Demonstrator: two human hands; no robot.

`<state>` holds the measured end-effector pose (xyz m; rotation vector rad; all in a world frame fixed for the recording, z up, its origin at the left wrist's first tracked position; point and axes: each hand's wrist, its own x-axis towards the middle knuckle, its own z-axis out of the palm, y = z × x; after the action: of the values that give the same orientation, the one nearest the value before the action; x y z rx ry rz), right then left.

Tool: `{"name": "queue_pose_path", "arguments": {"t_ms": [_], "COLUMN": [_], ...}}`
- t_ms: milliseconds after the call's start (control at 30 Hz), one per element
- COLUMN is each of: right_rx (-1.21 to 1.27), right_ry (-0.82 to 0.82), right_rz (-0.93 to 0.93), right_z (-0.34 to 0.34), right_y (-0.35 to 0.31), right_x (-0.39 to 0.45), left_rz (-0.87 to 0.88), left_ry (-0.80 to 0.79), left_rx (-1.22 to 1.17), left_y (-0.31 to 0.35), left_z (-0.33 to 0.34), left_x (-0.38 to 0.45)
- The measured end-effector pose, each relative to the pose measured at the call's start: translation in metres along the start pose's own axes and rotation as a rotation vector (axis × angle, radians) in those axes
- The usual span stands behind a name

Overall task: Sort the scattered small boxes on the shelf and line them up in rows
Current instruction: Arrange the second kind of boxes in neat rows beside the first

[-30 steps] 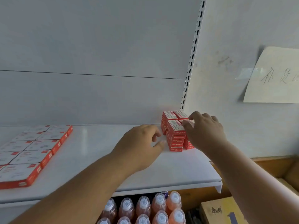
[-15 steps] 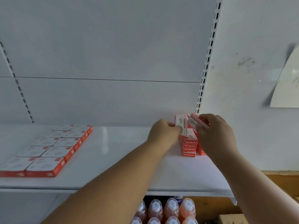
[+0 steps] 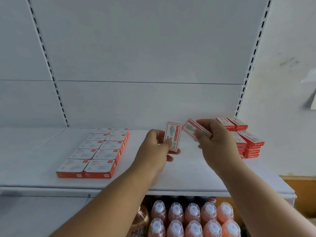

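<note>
Holding one small box each now, both hands lifted clear of the stack (image 3: 246, 139) at the right end of the shelf (image 3: 188, 175), where half a second ago both were still pressed against that pile. Left hand (image 3: 154, 151) raised over the middle of the shelf, thumb on the printed face and fingers curled behind, grip clenched on the left box (image 3: 172, 135), held nearly upright. Right hand (image 3: 217, 142) just beside it, fingers wrapped over the far end, grip clenched on the right box (image 3: 194, 129), tilted with its near end pointing up and left. Two boxes close together, corners almost meeting, not clearly touching. Remaining stack standing in short red piles against the right upright, partly hidden behind the right wrist. Laid rows (image 3: 97, 149) of flat boxes two wide on the left part of the shelf, well apart from both hands. Orange bottles (image 3: 193, 218) packed on the level below.
</note>
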<state>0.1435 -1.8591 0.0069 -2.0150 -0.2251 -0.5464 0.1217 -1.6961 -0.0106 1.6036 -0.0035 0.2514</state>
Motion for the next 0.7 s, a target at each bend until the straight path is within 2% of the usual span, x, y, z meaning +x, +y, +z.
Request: {"name": "queue_pose_path", "arguments": {"t_ms": [267,400,533,600,700], "right_rx": [0.337,0.404,0.683,0.712,0.772], "right_ry": [-0.033,-0.044,-0.034,-0.038,-0.073], "right_rz": [0.177,0.23,0.338,0.364,0.403], "right_z": [0.018,0.009,-0.001,-0.008,-0.019], "right_y": [-0.004,-0.008,-0.01,-0.007,-0.001], "right_x": [-0.033,-0.041,-0.04,-0.04,-0.039], "left_rz": [-0.063,-0.078,-0.056,-0.01,0.102], "left_ry": [-0.057,-0.099,-0.146,-0.16,-0.132], "left_rx": [-0.131,-0.186,-0.231,-0.168,0.076], "left_y": [-0.015,-0.012,-0.008,-0.01,-0.009], "left_z": [-0.029,-0.031,-0.027,-0.023,-0.019], "left_x": [-0.015,-0.019,-0.019,-0.02,-0.023]}}
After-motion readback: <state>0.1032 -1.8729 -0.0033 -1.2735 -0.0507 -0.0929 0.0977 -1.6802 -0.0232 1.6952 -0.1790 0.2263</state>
